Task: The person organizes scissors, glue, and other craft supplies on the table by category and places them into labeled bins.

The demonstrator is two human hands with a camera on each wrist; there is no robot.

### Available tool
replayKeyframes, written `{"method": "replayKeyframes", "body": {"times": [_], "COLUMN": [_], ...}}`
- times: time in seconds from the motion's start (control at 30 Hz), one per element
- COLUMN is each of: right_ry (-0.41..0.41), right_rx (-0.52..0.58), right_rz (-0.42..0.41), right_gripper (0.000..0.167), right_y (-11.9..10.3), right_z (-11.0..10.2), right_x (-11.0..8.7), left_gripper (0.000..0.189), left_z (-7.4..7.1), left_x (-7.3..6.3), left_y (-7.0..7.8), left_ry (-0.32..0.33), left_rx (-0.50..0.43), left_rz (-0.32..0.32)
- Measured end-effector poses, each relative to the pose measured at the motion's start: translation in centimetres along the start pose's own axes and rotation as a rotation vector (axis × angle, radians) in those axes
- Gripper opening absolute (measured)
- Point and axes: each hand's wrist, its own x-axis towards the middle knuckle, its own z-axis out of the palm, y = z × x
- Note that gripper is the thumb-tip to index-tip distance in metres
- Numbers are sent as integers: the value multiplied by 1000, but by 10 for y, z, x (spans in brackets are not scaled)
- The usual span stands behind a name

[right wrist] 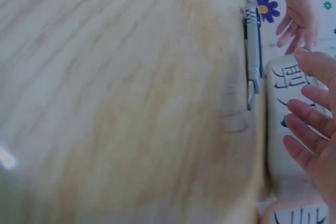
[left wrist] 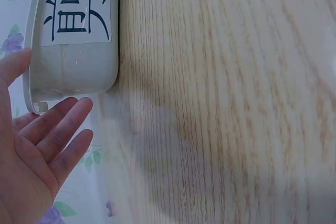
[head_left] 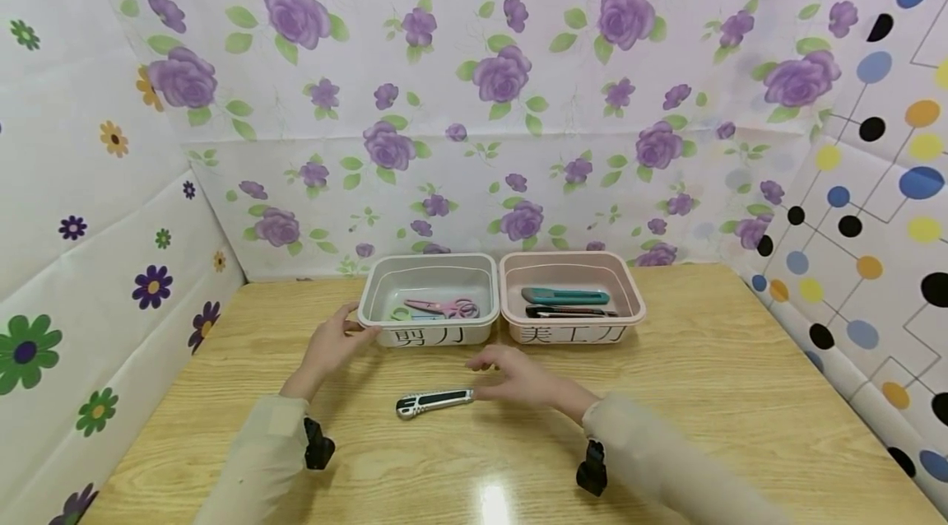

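Observation:
A silver-and-black utility knife (head_left: 434, 402) lies on the wooden table in front of two bins. My right hand (head_left: 522, 379) is over the table just right of the knife, fingers spread and holding nothing. At the left front corner of the grey bin (head_left: 429, 335) is my left hand (head_left: 331, 350), its thumb and fingertips right at the rim and its fingers loosely extended in the left wrist view. In that bin lie pink scissors (head_left: 444, 308) and a green-handled pair (head_left: 401, 313). The pink bin (head_left: 637, 313) beside it holds a teal utility knife (head_left: 566, 296) and a dark utility knife (head_left: 570, 312).
Both bins carry labels with black characters on their fronts, and they stand side by side near the table's back edge. A floral cloth (head_left: 504, 138) hangs behind the table (head_left: 741, 393). Patterned cloths also flank it on the left and right.

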Motion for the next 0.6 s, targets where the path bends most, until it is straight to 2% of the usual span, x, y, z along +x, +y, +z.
{"method": "replayKeyframes", "body": {"times": [0.23, 0.43, 0.6], "right_ry": [9, -32, -28], "right_rx": [27, 98, 77], "right_rz": [-27, 18, -13], "right_gripper": [42, 43, 40], "right_y": [2, -2, -3], "right_z": [15, 26, 32], "right_x": [10, 15, 19], "left_gripper": [68, 69, 69], "left_z": [1, 1, 0], "left_x": [1, 1, 1], "left_y": [-1, -2, -2], "left_ry": [1, 0, 0], "left_rx": [-6, -9, -9], "left_rz": [-8, -6, -4]}}
